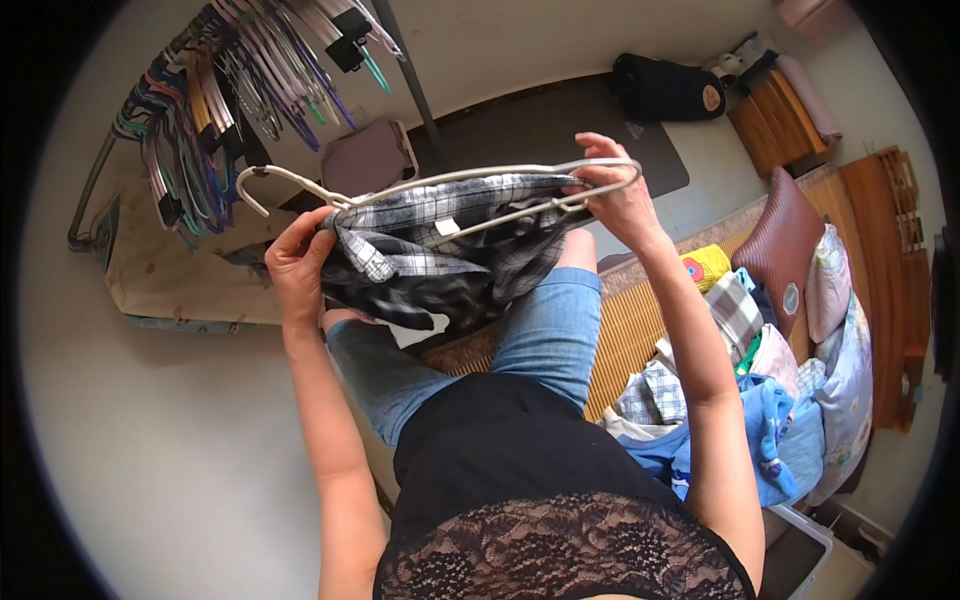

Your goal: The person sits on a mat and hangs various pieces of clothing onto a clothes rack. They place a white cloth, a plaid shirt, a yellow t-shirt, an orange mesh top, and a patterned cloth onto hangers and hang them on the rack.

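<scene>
A black, grey and white plaid garment [420, 206] is stretched between my two hands above my lap. My left hand [295, 259] pinches one end of its upper edge, just below the hook of a pale clothes hanger [480, 174]. At the other end, my right hand [621, 199] is closed on the garment's edge and the end of the hanger, with some fingertips hidden behind. One arm of the hanger runs along the garment's top edge, and its lower bar crosses in front. A small white label [448, 226] shows on the cloth, which hangs in loose folds.
Many hangers [255, 82] crowd a metal rail [97, 172] at upper left, above a cloth-covered ironing board [187, 281]. At right, folded plaid clothes [652, 394] and a blue garment [765, 435] lie on a bamboo mat [630, 330] beside a brown cushion [780, 240].
</scene>
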Action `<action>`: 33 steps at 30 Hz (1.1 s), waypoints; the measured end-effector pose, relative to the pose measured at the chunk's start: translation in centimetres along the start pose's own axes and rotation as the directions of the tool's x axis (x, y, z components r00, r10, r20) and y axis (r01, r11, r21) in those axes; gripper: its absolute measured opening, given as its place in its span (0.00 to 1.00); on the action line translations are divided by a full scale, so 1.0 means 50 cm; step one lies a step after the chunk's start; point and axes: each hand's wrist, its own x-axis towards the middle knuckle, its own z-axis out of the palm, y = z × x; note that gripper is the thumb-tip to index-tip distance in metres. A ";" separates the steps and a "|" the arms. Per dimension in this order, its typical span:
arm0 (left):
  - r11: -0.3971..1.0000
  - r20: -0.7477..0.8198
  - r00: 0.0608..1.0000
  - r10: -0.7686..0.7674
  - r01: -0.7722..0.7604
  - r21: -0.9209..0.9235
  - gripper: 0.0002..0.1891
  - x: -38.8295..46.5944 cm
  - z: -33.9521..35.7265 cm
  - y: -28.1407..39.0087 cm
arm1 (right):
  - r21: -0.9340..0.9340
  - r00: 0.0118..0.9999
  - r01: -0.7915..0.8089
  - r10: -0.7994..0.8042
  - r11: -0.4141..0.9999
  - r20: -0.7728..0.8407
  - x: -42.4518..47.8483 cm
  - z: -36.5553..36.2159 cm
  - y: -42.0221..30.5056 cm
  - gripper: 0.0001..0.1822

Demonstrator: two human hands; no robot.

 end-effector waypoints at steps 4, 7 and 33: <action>0.985 0.066 0.998 0.013 -0.024 0.172 0.12 0.012 0.006 0.023 | 0.071 0.962 -0.262 0.255 0.962 0.094 0.018 -0.027 -0.010 0.06; 0.910 0.130 0.986 0.107 -0.150 0.386 0.12 0.023 0.025 0.041 | 0.163 0.931 -0.364 0.351 0.917 0.101 0.020 -0.019 -0.013 0.05; 0.955 -0.040 0.991 0.126 -0.110 0.275 0.11 0.004 0.026 -0.025 | 0.361 0.973 -0.232 0.220 0.903 0.074 0.063 -0.025 -0.020 0.20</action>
